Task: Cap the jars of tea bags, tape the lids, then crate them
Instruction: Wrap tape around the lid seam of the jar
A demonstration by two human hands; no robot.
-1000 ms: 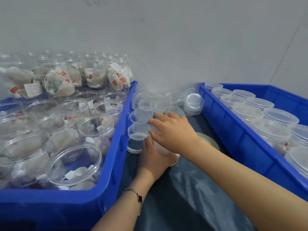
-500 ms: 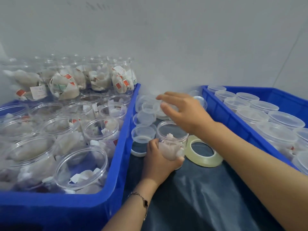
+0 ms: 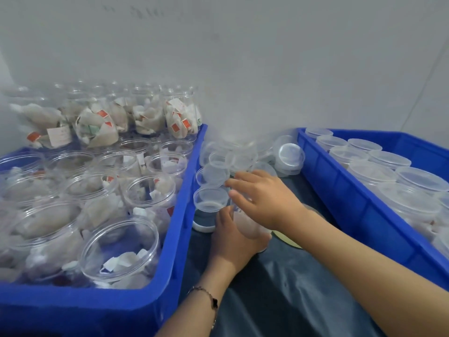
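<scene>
We grip the tea-bag jar [image 3: 245,224] with our left hand [image 3: 233,242]; our right hand [image 3: 264,200] presses a lid on top, fingers curled.

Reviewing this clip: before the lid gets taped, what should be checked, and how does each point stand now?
1. Clear plastic jar of tea bags gripped by left hand: ok.
2. Right hand over the jar's mouth: ok.
3. Lid seated fully: cannot tell, hand hides it.
4. Roll of clear tape within reach: ok, mostly behind the forearm.
5. Right blue plastic crate has a free slot: cannot tell.
</scene>
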